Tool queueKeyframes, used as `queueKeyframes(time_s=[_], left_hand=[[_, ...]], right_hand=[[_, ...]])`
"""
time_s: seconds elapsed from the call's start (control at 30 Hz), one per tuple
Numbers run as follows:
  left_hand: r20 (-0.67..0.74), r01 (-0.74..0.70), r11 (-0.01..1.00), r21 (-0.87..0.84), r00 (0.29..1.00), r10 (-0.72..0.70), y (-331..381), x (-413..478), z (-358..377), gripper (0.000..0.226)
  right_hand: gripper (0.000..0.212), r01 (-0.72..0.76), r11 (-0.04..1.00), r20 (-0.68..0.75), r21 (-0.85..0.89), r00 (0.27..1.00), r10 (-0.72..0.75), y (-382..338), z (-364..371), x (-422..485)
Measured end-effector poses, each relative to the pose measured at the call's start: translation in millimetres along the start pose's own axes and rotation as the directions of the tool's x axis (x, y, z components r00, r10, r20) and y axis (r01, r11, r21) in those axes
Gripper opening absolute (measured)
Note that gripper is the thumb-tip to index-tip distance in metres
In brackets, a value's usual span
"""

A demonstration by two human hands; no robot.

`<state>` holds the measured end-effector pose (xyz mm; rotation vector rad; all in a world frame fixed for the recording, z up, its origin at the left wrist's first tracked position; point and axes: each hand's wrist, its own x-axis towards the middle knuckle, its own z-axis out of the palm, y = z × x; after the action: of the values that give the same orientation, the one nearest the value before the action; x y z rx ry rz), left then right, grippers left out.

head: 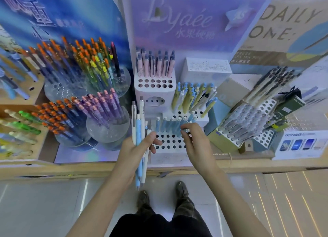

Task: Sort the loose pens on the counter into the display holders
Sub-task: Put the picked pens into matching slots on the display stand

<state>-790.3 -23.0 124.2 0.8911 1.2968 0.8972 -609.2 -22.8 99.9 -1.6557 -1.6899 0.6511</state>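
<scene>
Blue-white pen bundle [140, 123] in left hand [134, 149], right hand [196, 142] pinching single pen [187, 130]

Bright, even light comes from above, with a cool blue-violet cast off the backboards [186, 29]. Shadows are faint and soft (only a dim pool under the clear holders [108, 132]). The floor [53, 201] carries thin streaks of glare at the lower right and one pale strip at the left. Wide-angle distortion bows the bench [71, 171] edge and tips the side displays outward. The centre is sharpest; the pens [16, 125] at the left edge and the top lettering are smeared.
</scene>
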Motion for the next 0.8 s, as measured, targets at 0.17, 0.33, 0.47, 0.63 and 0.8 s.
queueKeyframes(time_s=[0.17,0.33,0.47,0.63,0.8], left_hand=[[0.02,0.009,1.0,-0.015,1.0,-0.008,-3.1,1.4,-8.1,0.027],[0.029,0.034,0.999,-0.005,0.999,-0.033,-4.0,4.3,-11.7,0.034],[0.031,0.019,1.0,0.011,0.999,-0.019,-2.2,6.5,-11.4,0.039],[0.037,0.022,0.999,0.028,0.999,-0.023,-1.9,9.0,-8.9,0.041],[0.055,0.019,0.999,0.033,0.998,-0.02,-3.2,11.8,-9.6,0.036]], right_hand=[[0.015,0.025,0.999,-0.003,-0.02,1.0,-0.026,1.1,0.5,-4.1],[0.014,0.033,0.999,-0.016,-0.033,0.999,-0.034,5.7,1.3,-6.0],[0.014,0.032,0.999,-0.028,-0.034,0.999,-0.033,7.2,1.0,-4.0],[0.021,0.027,0.998,0.015,-0.058,1.0,-0.026,4.6,5.7,15.1],[0.013,-0.011,1.0,-0.027,0.014,1.0,0.012,1.0,7.2,18.1]])
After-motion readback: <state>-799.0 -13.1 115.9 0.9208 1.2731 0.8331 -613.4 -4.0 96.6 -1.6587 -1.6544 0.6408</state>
